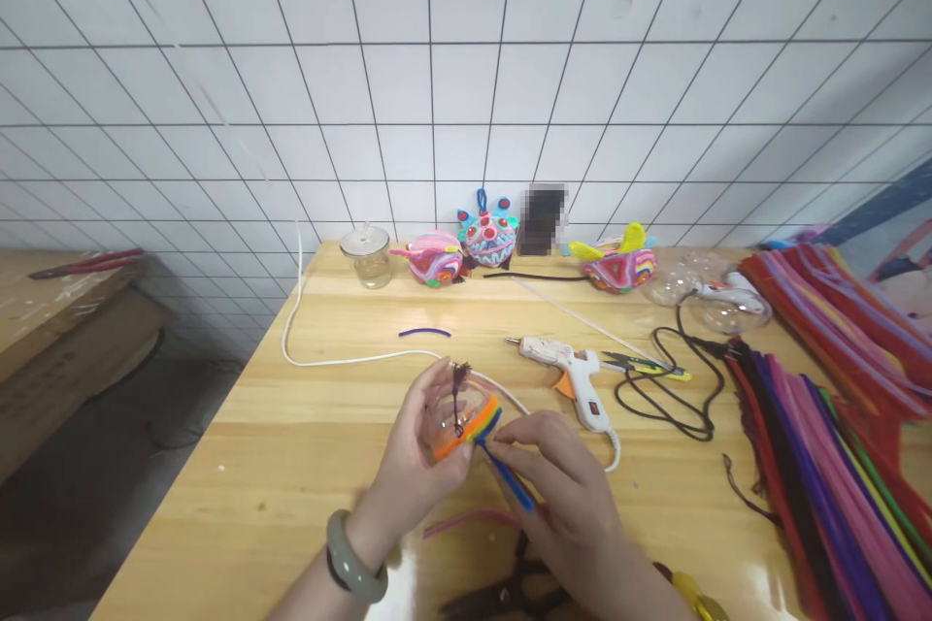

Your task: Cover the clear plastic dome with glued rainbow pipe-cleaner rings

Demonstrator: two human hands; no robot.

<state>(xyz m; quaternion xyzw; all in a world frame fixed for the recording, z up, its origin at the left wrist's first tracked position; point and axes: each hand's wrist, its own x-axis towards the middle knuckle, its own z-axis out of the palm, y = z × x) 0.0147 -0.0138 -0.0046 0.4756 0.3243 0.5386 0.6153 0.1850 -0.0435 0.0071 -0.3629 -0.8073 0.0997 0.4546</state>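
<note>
My left hand (415,461) cups a clear plastic half-sphere (462,417) wrapped with orange, yellow and green pipe cleaners; a dark purple pipe cleaner loop runs over its top. My right hand (564,485) pinches a blue pipe cleaner (506,475) against the rim of the half-sphere. A green bangle (353,558) sits on my left wrist. A pink pipe cleaner (466,521) lies on the wooden table (306,446) under my hands.
A white glue gun (575,374) with black cord lies right of my hands, beside yellow-handled scissors (645,366). Bundles of pipe cleaners (815,446) fill the right side. Three finished colourful pieces (487,238), a glass jar (369,255), clear half-spheres (717,296) and a short purple piece (424,332) lie behind. Pliers (510,592) lie near the front edge.
</note>
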